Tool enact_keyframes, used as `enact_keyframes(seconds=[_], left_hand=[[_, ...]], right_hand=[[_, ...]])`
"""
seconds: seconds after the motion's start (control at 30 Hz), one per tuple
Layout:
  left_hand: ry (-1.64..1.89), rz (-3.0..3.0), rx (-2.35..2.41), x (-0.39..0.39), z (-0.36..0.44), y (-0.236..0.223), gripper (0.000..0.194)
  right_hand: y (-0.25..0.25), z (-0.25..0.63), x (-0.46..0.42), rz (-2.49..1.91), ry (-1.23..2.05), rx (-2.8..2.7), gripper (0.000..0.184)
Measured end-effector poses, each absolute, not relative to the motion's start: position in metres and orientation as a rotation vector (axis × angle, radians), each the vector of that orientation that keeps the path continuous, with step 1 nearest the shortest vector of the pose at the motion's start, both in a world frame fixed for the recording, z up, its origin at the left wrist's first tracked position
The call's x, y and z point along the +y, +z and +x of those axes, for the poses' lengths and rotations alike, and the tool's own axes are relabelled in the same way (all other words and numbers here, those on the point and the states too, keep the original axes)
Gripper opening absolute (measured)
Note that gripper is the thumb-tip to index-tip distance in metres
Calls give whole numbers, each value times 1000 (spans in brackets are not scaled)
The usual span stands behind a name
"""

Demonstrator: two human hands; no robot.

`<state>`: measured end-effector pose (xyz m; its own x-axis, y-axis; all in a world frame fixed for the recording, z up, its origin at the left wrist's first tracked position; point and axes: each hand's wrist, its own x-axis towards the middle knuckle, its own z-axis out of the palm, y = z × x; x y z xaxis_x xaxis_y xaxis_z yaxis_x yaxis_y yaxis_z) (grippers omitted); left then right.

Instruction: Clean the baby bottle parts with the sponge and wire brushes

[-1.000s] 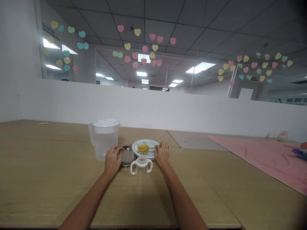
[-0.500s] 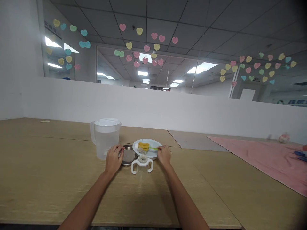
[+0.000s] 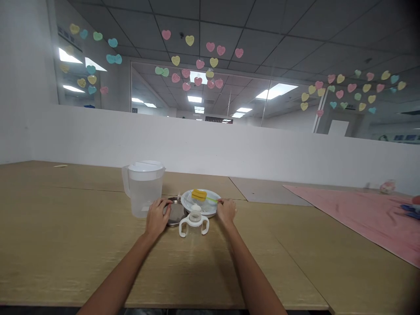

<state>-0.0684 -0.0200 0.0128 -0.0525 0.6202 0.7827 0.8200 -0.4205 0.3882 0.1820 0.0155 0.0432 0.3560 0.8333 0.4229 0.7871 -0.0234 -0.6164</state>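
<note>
My right hand (image 3: 227, 211) is closed on the thin green handle of a sponge brush (image 3: 198, 195). The brush's yellow sponge head is over the white plate (image 3: 214, 211), pointing left. My left hand (image 3: 158, 217) has its fingers curled at the left rim of a round metal tray (image 3: 176, 212), seemingly gripping it. In front of the plate, between my hands, stands a clear baby bottle (image 3: 194, 222), uncapped, with two white side handles. A small white piece (image 3: 196, 208) shows just behind the bottle's mouth; its kind is unclear.
A translucent lidded pitcher (image 3: 146, 190) with liquid stands left of the tray, close to my left hand. A pink cloth (image 3: 354, 218) covers the table at right, with a small pink jar (image 3: 387, 187) and a blue object (image 3: 411, 211) there. A white wall runs behind.
The brush's sponge head has lifted and shifted slightly right over the plate, and the white piece now shows right behind the bottle's mouth. My left hand has barely moved.
</note>
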Motion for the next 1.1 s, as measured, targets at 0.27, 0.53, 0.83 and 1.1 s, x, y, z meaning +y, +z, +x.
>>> enact_keyframes(seconds=[0.27,0.53,0.83,1.1], left_hand=[[-1047,-2084,-1707,4,-42,39,29],[-432,-2272,-1741,37,-9,67,23],[-521,-2246,-1766,38,-11,99,29],[-547,-2356,-1843,40,-13,79,28]], right_hand=[[41,183,14,-1801,34,-1364,31],[40,185,14,-1762,31,-1354,30],[38,184,13,-1728,-7,-1297,30],[36,181,13,-1749,-122,-1381,30]])
